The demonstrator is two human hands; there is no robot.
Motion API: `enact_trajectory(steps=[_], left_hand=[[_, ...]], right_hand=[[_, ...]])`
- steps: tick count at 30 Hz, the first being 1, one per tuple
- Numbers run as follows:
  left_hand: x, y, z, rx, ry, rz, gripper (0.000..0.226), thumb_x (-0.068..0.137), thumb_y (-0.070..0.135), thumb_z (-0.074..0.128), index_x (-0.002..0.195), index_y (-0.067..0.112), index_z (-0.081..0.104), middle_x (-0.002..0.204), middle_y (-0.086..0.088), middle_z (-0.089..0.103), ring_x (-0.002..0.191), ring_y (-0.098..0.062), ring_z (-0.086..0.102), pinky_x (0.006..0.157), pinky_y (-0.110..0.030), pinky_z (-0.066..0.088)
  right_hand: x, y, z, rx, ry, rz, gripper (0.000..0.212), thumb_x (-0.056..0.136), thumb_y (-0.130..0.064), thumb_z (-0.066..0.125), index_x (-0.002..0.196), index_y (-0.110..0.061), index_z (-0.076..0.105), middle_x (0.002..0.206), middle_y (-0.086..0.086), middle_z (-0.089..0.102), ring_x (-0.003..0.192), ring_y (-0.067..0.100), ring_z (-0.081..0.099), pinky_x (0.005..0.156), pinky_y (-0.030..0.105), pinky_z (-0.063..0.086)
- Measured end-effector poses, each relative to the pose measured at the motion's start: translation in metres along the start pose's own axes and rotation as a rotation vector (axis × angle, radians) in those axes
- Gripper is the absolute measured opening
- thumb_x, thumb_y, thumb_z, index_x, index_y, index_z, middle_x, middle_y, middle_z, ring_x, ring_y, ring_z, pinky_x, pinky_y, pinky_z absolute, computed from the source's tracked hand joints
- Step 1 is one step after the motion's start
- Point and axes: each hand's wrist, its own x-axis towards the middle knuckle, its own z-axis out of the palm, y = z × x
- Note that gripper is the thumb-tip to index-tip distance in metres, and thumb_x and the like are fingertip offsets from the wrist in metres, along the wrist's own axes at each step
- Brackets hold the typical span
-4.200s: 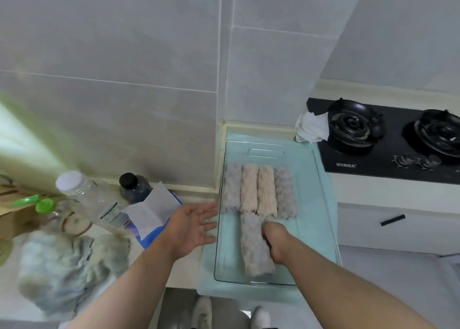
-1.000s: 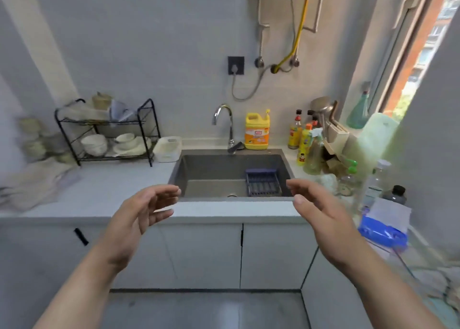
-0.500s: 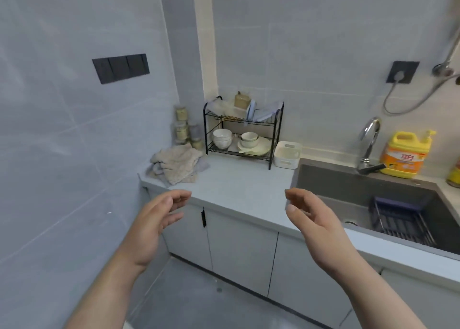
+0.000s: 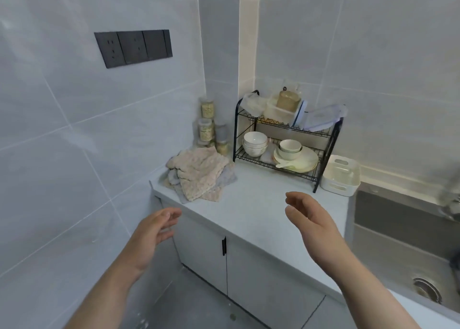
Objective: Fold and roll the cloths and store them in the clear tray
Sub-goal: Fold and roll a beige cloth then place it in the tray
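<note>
Cloths (image 4: 199, 174) lie in a loose, unfolded heap of beige and grey on the worktop (image 4: 258, 211), just ahead of the left hand (image 4: 154, 236) and up to the left of the right hand (image 4: 311, 219), touched by neither. A few seconds ago the right hand was setting a rolled cloth into the clear tray below four other rolls. Since then the view has swung past the sink to this corner, and the clear tray is out of sight. Both hands are empty, raised with palms turned toward each other, fingers loosely spread and a little curled. The left hand is short of the worktop's edge and the right is over its bare surface. That reads as one roll stored and the person coming for the next cloth. With a heap left, the task looks only partly done. Beyond the right hand stands a black wire dish rack (image 4: 333, 139). Its lower shelf carries stacked white bowls (image 4: 255, 142) and a plate (image 4: 305, 162) with a smaller bowl and a spoon on it. Its upper shelf holds plastic boxes (image 4: 278, 112) and lids, one tub seemingly filled with something tan. Touching the rack's right side sits a white handled basket (image 4: 339, 177), its inside hidden. Behind the heap, stacked clear jars (image 4: 207, 119) hold pale dry goods. Off to the right of the right hand, the sink (image 4: 398, 241) shows only its drain.
</note>
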Motion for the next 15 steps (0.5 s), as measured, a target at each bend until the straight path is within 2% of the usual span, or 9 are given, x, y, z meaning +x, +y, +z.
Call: enact_trajectory(steps=[3,6,10,13,15], left_hand=[[0.057,0.001,0.001,-0.001,0.034,-0.039,0.052,0.077,0.053,0.048,0.111,0.019,0.066,0.122,-0.003,0.064,0.118,-0.016,0.057,0.097,-0.036,0.048],[0.101,0.006,-0.001,-0.01,0.073,-0.041,0.053,0.078,0.05,0.046,0.113,0.015,0.066,0.123,-0.005,0.063,0.118,-0.018,0.057,0.099,-0.039,0.047],[0.158,0.01,-0.009,0.005,0.097,-0.082,0.073,0.062,0.067,0.05,0.113,0.017,0.066,0.121,0.001,0.065,0.115,-0.013,0.058,0.098,-0.038,0.047],[0.204,0.007,-0.015,-0.018,0.11,-0.092,0.066,0.063,0.064,0.053,0.109,0.018,0.067,0.115,0.002,0.068,0.112,-0.012,0.06,0.092,-0.034,0.049],[0.24,0.003,-0.018,-0.022,0.124,-0.125,0.052,0.071,0.054,0.056,0.106,0.018,0.068,0.112,0.0,0.069,0.11,-0.016,0.062,0.094,-0.038,0.049]], right_hand=[[0.07,0.007,0.013,0.013,-0.024,0.014,0.028,0.096,-0.026,0.054,0.123,-0.033,0.056,0.121,-0.019,0.057,0.117,-0.002,0.05,0.088,0.021,0.036],[0.129,0.01,0.027,0.004,-0.057,0.014,0.027,0.096,-0.025,0.055,0.122,-0.032,0.056,0.119,-0.018,0.058,0.116,0.001,0.052,0.088,0.022,0.037],[0.2,0.013,0.051,-0.02,-0.108,0.026,0.024,0.095,-0.025,0.056,0.118,-0.029,0.057,0.109,-0.012,0.06,0.104,0.008,0.056,0.082,0.023,0.042],[0.243,0.017,0.071,-0.055,-0.153,0.065,0.026,0.094,-0.023,0.056,0.12,-0.025,0.057,0.109,-0.009,0.058,0.1,0.01,0.055,0.076,0.022,0.043],[0.27,0.022,0.085,-0.077,-0.167,0.12,0.032,0.094,-0.025,0.056,0.126,-0.025,0.054,0.116,-0.01,0.057,0.103,0.007,0.056,0.078,0.024,0.044]])
